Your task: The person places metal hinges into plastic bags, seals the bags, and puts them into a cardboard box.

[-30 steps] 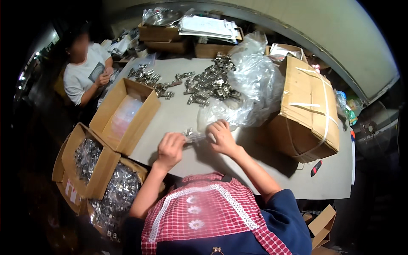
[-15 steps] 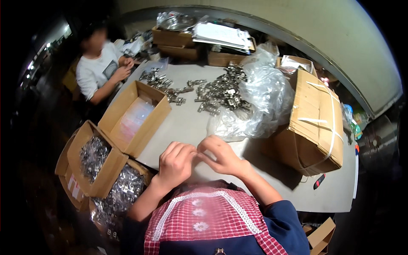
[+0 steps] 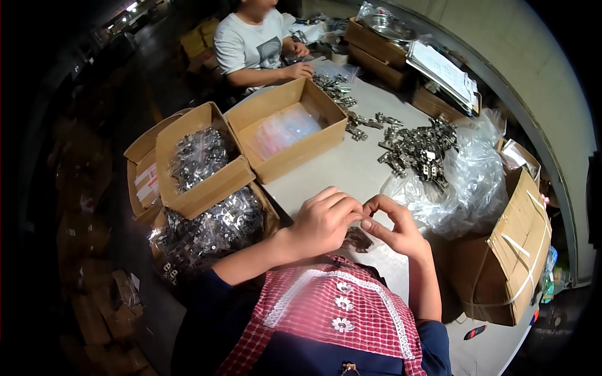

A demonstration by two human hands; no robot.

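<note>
My left hand (image 3: pixel 326 216) and my right hand (image 3: pixel 399 229) meet above the table edge in front of my apron, fingertips pinched together. Below the pinch hangs what looks like a small clear plastic bag (image 3: pixel 357 240) with something dark in it, partly covered by my fingers. To the left, a cardboard box (image 3: pixel 216 199) holds bagged shiny metal parts (image 3: pixel 200 156). Behind it, another open box (image 3: pixel 301 164) contains flat clear plastic bags (image 3: pixel 285 130). Loose metal parts, seemingly hinges or clips (image 3: pixel 417 147), lie heaped farther off beside a large crumpled clear plastic sheet (image 3: pixel 480 182).
A big strapped carton (image 3: pixel 501 250) stands at the right, with a red and black tool (image 3: pixel 475 333) near it. More bagged parts (image 3: pixel 219 232) fill a lower box at left. Across the table (image 3: pixel 313 182) a co-worker (image 3: pixel 260 47) sits; papers (image 3: pixel 442 72) lie on boxes behind.
The view has swung left, so the boxes and co-worker appear farther right. My hands stay together at the fingertips; the small dark bag beneath them now shows.
</note>
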